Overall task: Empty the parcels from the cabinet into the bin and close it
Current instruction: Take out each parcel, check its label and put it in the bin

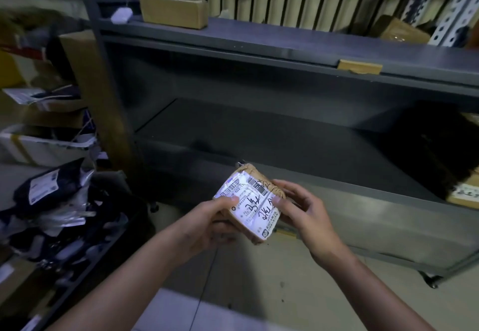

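Observation:
A small brown parcel (250, 201) with a white shipping label and black handwriting is held in front of the grey metal cabinet (259, 133). My left hand (207, 224) grips its left side, thumb on the label. My right hand (303, 211) holds its right side, fingers curled round it. The cabinet's wide opening looks dark, and its shelf shows bare in the middle. Another brown parcel (464, 193) lies at the shelf's far right edge. Low at the left stands a dark bin (114, 242), piled with black and white bagged parcels (49, 188).
On the cabinet top sit a cardboard box (173, 10), a small white object (121, 15) and another box (403, 31) at the right. A tall cardboard sheet (103, 102) leans at the cabinet's left side. Shelves with boxes fill the far left. Pale floor lies below.

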Available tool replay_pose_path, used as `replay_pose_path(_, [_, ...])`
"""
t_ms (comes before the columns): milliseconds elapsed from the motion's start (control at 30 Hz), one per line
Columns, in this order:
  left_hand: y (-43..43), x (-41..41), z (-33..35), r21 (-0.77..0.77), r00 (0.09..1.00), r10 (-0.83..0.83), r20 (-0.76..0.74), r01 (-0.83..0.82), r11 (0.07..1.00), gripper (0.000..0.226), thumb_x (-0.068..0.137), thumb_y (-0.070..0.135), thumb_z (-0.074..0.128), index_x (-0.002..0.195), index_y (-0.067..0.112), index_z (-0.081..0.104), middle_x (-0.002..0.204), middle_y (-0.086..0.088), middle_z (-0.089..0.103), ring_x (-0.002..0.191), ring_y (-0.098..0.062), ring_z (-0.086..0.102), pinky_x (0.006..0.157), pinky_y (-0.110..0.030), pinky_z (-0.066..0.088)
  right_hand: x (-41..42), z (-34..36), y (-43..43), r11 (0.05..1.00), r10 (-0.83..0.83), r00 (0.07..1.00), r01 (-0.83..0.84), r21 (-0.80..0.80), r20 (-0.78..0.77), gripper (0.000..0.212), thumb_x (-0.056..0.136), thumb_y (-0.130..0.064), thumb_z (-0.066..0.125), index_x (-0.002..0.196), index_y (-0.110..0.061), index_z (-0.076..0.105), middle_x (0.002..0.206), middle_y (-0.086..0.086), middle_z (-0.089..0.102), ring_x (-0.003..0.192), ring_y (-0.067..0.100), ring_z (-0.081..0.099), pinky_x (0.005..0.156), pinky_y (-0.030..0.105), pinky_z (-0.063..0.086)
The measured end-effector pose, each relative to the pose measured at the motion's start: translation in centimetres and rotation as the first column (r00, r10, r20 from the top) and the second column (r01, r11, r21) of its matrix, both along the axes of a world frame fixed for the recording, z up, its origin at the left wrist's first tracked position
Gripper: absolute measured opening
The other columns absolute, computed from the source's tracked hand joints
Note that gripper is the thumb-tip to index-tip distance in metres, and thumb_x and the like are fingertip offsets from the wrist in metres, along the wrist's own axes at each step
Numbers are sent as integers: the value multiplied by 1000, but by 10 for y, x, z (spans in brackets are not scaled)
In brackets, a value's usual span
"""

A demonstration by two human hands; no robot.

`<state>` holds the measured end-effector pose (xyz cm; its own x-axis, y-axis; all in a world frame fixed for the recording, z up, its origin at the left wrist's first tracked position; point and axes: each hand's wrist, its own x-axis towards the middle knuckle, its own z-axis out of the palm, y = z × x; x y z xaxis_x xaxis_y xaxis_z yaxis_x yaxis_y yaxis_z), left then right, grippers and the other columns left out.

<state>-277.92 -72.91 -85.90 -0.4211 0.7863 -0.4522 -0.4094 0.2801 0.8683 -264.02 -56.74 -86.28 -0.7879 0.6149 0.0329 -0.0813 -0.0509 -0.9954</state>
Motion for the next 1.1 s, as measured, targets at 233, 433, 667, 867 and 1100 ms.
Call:
replay_pose_path(233, [5,-1,-1,-8,996,85,18,-85,996,24,94,33,54,108,19,67,118,-18,69,101,-33,58,102,-46,46,-4,-8,-4,999,-29,1000,28,39,2,36,80,-24,80,114,-21,69,112,-4,74,106,16,69,79,26,56])
replay_pose_path(433, [10,3,-7,-47,994,105,22,-104,993,27,92,39,55,105,19,69,117,-18,70,95,-31,60,102,-46,46,-2,-14,-3,998,-39,999,38,48,29,22,91,-15,69,109,-27,69,106,-2,75,104,20,70,85,34,58])
replay_pose_path(667, [12,3,-13,-109,990,141,17,-139,984,47,88,51,56,120,18,67,110,-14,74,87,-29,69,86,-40,56,3,-23,-8,984,7,996,-23,176,90,40,89,-18,64,124,-37,60,121,-16,66,110,4,64,95,30,53])
replay_pose_path(867, [8,5,-12,-171,990,137,16,-133,976,56,89,62,50,112,16,71,103,-12,73,80,-28,69,83,-38,55,14,-32,-16,715,58,937,-281,640,345,96,71,-12,70,148,-50,25,162,-12,13,142,-15,12,105,32,46])
replay_pose_path(1100, [2,0,-9,-242,996,30,-82,-49,969,71,89,74,40,109,13,70,106,-10,74,92,-27,72,78,-36,51,19,-32,-15,614,-34,953,-217,759,301,89,66,-27,77,144,-36,36,149,-12,34,134,4,39,105,36,45])
